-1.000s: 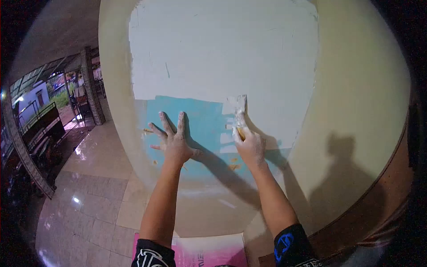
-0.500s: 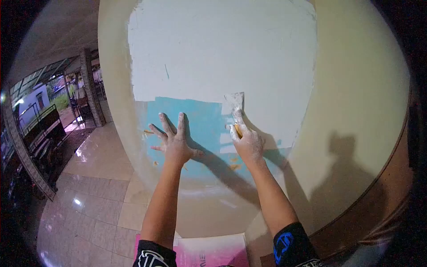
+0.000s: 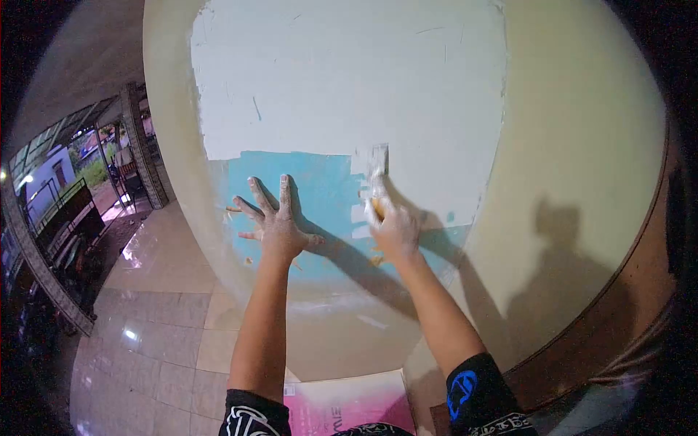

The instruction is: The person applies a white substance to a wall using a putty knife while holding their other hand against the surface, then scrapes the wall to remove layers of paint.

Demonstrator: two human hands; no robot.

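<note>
My left hand (image 3: 280, 229) lies with fingers spread against the blue-green patch (image 3: 320, 189) of the wall, white residue on its skin. Gripped in my right hand (image 3: 396, 231) is a putty knife (image 3: 379, 160), its whitened blade pointing up and its yellowish handle partly hidden by my fingers. The blade is at the wall, over white putty (image 3: 349, 87) near the patch's upper right edge. Below my right hand, a narrower blue-green strip with orange-brown spots shows. Thin scratches mark the white area.
A pink and white box (image 3: 349, 403) sits at the wall's foot, below my arms. Tiled floor (image 3: 160, 327) stretches left toward a pillar (image 3: 142, 145) and a metal gate (image 3: 69, 211). Brown material (image 3: 582, 349) borders the wall at lower right.
The view has shifted slightly, so the wall appears further left. My right hand and the putty knife have moved a little up along the wall. My left hand stays spread on the patch.
</note>
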